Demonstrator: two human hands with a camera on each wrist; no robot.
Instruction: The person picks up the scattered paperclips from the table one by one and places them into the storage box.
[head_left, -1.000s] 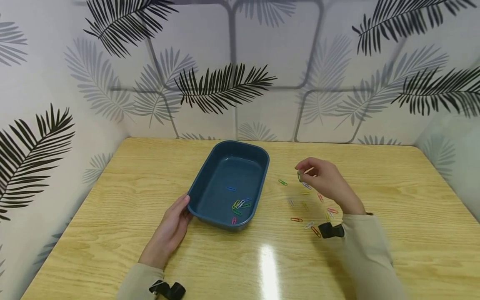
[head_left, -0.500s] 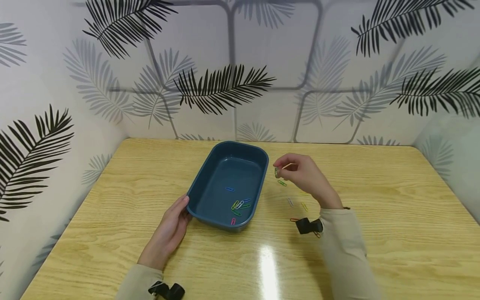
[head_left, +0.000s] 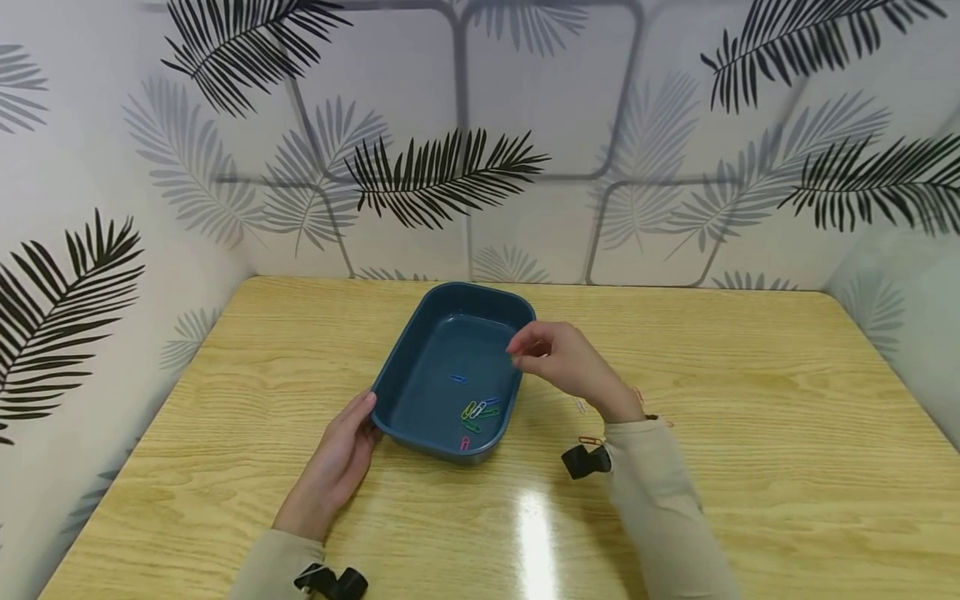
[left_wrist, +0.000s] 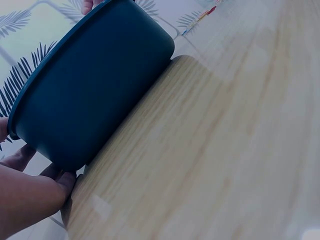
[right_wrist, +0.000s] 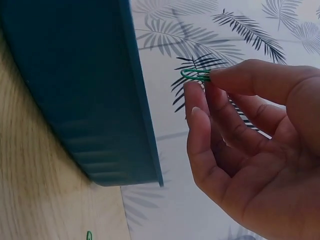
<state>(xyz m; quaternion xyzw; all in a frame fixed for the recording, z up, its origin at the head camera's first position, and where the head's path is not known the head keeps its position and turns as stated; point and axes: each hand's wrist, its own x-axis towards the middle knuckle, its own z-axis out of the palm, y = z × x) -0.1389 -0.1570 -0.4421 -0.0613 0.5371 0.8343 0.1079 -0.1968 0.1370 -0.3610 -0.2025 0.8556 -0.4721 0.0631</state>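
Observation:
In the head view, a dark blue plastic tray [head_left: 427,417] stands on the table with several coloured paper clips [head_left: 477,409] on its floor. My left hand [head_left: 337,467] grips its near left corner, thumb at the rim; the left wrist view shows fingers [left_wrist: 52,172] low against the tray's wall. Over the tray's right rim hovers my right hand [head_left: 566,362]. Its thumb and fingertips pinch a green paper clip [right_wrist: 192,74], plain in the right wrist view, with one looped end sticking out.
Right of the tray, a red paper clip [head_left: 590,440] and a white one [head_left: 581,406] lie on the wooden table [head_left: 262,367]; my right arm hides others. A green paper clip [right_wrist: 89,235] lies below the tray in the right wrist view. A patterned wall [head_left: 525,217] rises behind.
My right hand has travelled left from over the scattered paper clips to the tray's right rim, carrying the green paper clip. My left hand and the tray stay in place.

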